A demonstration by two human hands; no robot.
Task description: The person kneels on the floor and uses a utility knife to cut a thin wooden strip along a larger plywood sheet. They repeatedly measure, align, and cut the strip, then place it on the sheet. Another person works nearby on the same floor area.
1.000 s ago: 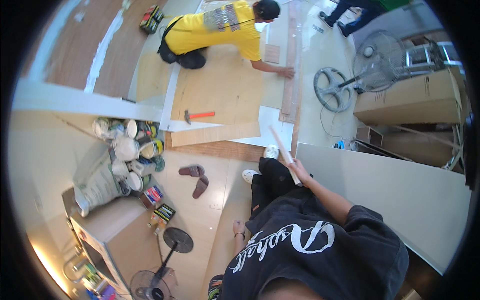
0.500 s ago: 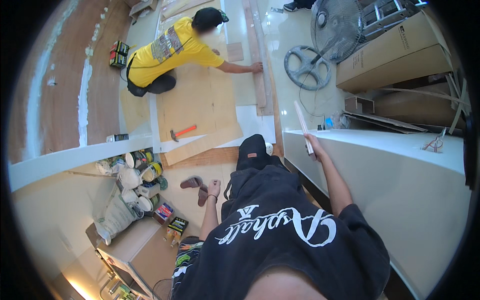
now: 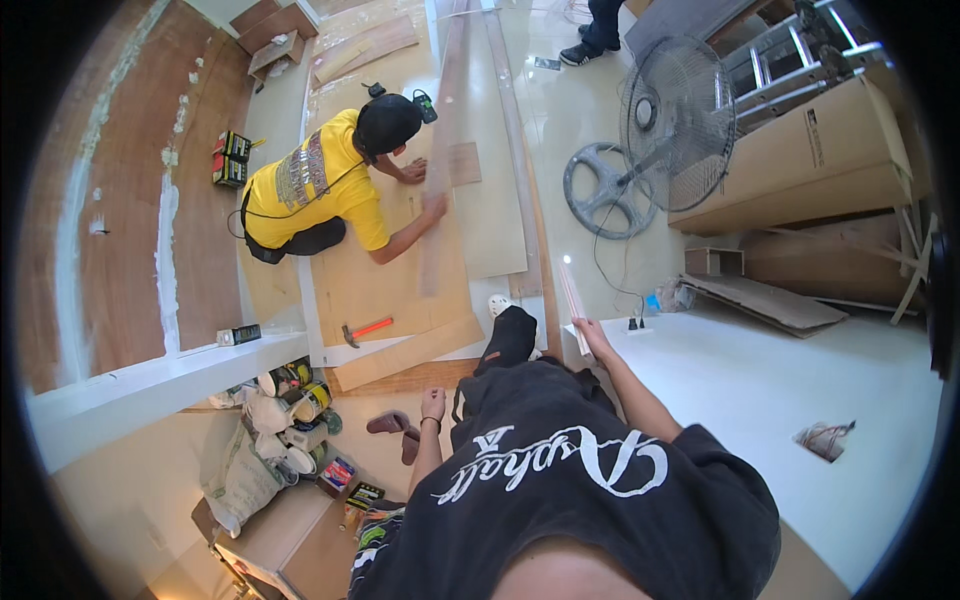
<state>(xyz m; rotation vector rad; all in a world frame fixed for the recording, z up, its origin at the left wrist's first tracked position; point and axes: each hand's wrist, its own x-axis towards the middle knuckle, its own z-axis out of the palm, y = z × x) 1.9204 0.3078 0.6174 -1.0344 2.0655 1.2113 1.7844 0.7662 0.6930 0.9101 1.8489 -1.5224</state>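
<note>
My right hand is closed around a small bundle of thin, pale strips, which point forward past the edge of the white counter. Down at my left side, my left hand is curled into a fist, with nothing visible in it. Beyond that hand lie dark slippers on the floor. Ahead, a kneeling person in a yellow shirt has a hand on a long, narrow board over a wide plywood sheet. A claw hammer with a red handle rests on that sheet.
To my right runs a white counter. Beyond it stand a pedestal fan, a long cardboard box and a ladder. Paint cans and a sack crowd the left. Another person's shoes show at the far end.
The kneeling person has brought the long board leftward over the plywood. My view has shifted, and the strips in my right hand sit closer to my body. The other person's legs show more.
</note>
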